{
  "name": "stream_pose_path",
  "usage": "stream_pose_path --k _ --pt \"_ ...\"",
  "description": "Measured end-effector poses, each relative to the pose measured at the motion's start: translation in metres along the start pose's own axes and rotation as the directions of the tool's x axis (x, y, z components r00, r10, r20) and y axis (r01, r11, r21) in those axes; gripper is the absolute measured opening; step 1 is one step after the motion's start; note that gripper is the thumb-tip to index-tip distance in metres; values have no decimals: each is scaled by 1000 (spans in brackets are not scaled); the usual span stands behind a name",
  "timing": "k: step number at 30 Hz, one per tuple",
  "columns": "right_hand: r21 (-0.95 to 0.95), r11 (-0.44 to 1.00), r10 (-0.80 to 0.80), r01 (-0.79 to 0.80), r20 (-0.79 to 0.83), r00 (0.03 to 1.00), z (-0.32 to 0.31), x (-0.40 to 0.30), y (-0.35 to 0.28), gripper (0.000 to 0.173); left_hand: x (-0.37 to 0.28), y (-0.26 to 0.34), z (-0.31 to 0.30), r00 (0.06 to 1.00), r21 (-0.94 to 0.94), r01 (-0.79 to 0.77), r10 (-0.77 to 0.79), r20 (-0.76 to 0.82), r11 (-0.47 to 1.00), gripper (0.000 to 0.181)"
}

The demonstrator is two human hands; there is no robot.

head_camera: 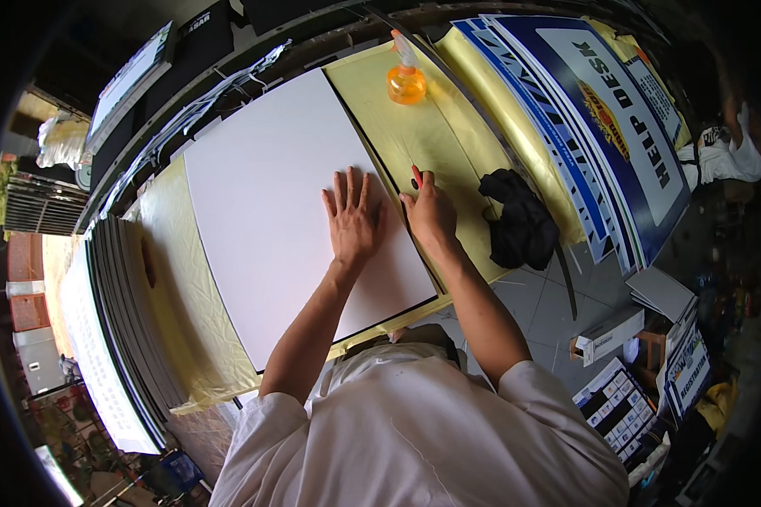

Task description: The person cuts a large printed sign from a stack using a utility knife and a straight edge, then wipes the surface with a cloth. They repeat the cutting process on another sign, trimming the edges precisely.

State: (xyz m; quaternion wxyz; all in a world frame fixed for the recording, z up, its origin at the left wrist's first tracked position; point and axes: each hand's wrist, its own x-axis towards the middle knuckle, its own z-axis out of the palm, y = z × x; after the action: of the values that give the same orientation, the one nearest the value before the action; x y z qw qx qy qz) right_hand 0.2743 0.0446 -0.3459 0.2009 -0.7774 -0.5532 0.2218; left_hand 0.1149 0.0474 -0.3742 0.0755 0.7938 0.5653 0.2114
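Observation:
A large white board (273, 209) with a dark edge lies on a table covered in yellow sheeting (444, 133). My left hand (355, 218) rests flat on the board near its right edge, fingers spread. Beside that edge, my right hand (431, 212) is closed around a red-handled tool (416, 176), probably a utility knife; its blade cannot be made out. To the right of this hand lies a crumpled black cloth (521, 222). A spray bottle of orange liquid (406, 82) stands farther back on the yellow sheeting.
Printed sign boards (640, 127) are stacked at the right. At the left end stands a stack of boards (117, 317). Thin offcut strips (196, 114) lie along the back. A white box (609, 336) and more signs sit at lower right. Part of another person (729, 152) shows at far right.

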Motion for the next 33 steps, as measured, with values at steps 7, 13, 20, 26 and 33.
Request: stream_pose_path --k 7,13,20,26,33 --pt "24 999 -28 28 -3 1000 -4 12 13 46 2 5 -5 1000 9 6 -6 14 1000 66" --pt "38 998 -46 43 98 994 -20 -18 17 49 0 2 -3 1000 12 -12 12 3 1000 66" --pt "90 996 15 -23 96 995 -24 -49 21 51 1 2 -2 1000 26 -14 14 9 1000 67" --pt "75 997 -3 -4 91 996 -27 -58 23 49 1 2 -2 1000 36 -19 19 8 999 67" --pt "63 998 -14 10 73 997 -24 -61 24 46 2 1 -2 1000 21 -20 20 9 1000 67"
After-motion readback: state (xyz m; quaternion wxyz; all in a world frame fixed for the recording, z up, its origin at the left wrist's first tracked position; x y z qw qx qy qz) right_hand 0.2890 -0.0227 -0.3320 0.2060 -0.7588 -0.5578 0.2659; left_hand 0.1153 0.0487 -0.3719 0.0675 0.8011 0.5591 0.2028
